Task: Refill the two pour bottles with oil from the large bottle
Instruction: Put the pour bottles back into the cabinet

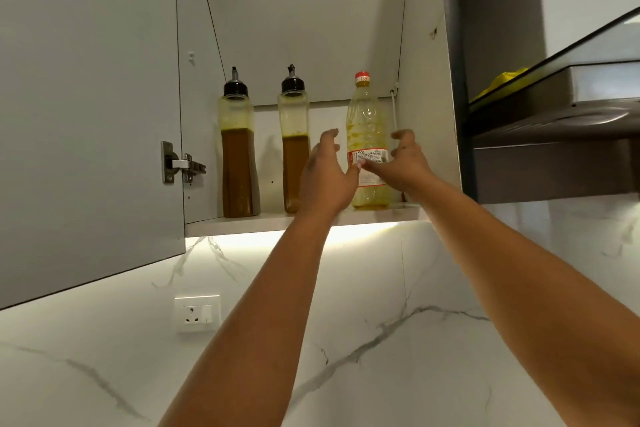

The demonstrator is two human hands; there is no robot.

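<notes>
Both arms reach upward; left hand [325, 173] and right hand [403, 161] spread, fingers loosely curved, thumbs nearly meeting

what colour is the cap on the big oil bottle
Red, on the large bottle; seen in the head view.

The large bottle [368, 146] is showing clear, glossy plastic with a paper label. The cabinet door [86, 107] is looking matt and smooth; its hinge [180, 163] is gleaming metal.

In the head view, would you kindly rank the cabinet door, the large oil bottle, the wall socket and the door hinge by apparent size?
1. cabinet door, though it is nearer the camera
2. large oil bottle
3. wall socket
4. door hinge, close to the socket
</notes>
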